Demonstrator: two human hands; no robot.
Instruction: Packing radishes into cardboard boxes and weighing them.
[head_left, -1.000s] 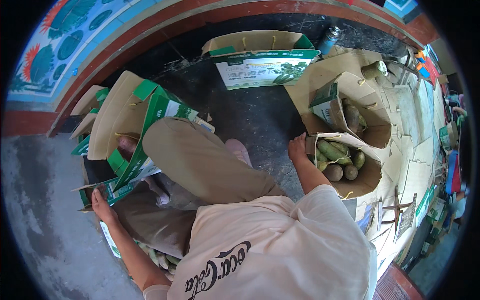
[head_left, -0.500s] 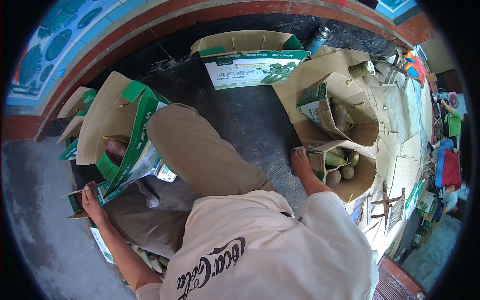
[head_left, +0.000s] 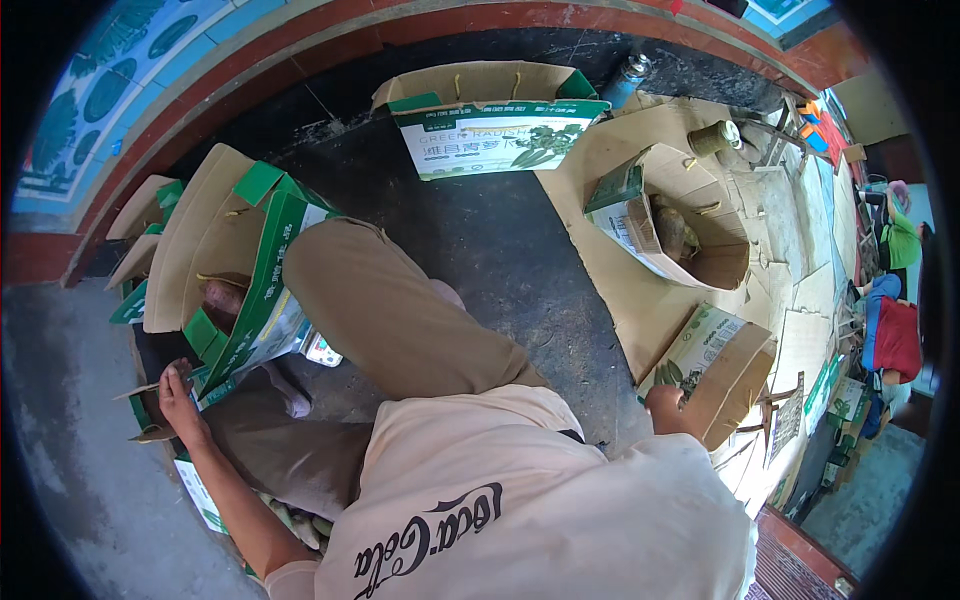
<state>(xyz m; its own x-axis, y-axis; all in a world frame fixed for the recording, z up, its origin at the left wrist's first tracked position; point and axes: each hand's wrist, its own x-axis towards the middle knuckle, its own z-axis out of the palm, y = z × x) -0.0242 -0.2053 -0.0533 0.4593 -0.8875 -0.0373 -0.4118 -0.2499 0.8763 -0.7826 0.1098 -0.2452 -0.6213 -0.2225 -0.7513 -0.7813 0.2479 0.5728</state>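
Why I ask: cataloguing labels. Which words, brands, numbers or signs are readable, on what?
Wording not copied:
Cream fabric shirt: dark script, readable.
White-and-green cardboard box, top: large lettering readable, small lines blurred.
Green-sided cardboard box, left: white characters, partly blurred.
Other boxes: too small or blurred.

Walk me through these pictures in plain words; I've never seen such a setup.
There is no machine here: one person works with two bare hands. Every picture comes from a single fisheye camera on their head, looking down, which makes straight edges bend.

The left hand is at the edge of a low carton; how firmly it grips is hard to tell. The right hand touches a tilted carton whose printed side faces up.

On the dark floor stands a white and green carton. A cardboard sheet lies to the right, with an open carton of vegetables and a spool. At left, another open carton holds a reddish vegetable.
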